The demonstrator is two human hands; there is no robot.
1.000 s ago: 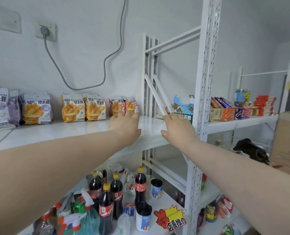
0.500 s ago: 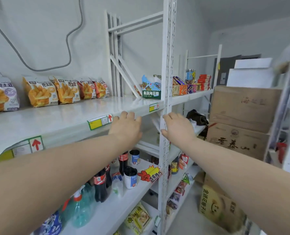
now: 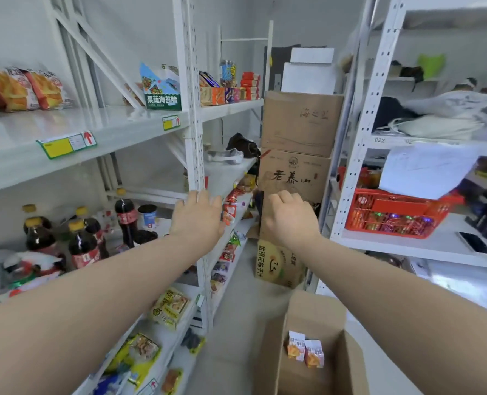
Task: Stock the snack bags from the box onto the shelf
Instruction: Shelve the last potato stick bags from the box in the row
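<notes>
Seen from the head camera, we reach both bare arms forward down a narrow stockroom aisle. Our left hand (image 3: 198, 216) is spread flat with fingers extended and holds nothing, hanging in front of the white shelving upright (image 3: 192, 109); whether it touches the post we cannot tell. Our right hand (image 3: 289, 216) is loosely curled, knuckles up, and also holds nothing, raised in front of the stacked cardboard cartons (image 3: 298, 143) at the end of the aisle.

The open box (image 3: 308, 363) sits on the floor at lower right, below our right forearm. Two small orange-and-white snack bags (image 3: 305, 349) stand upright side by side inside it, touching each other.

The shelf (image 3: 94, 129) runs along our left at upper height. Orange snack bags on the shelf (image 3: 23, 89) stand in a row at its far left, near the wall, well apart from a green-labelled seaweed snack pack (image 3: 162, 91) beside the upright. Yellow price tags (image 3: 65, 143) hang on the shelf's front edge.

One level down stand dark soda bottles (image 3: 82, 240). To our right, a red basket (image 3: 399, 215) rests on another white rack.
</notes>
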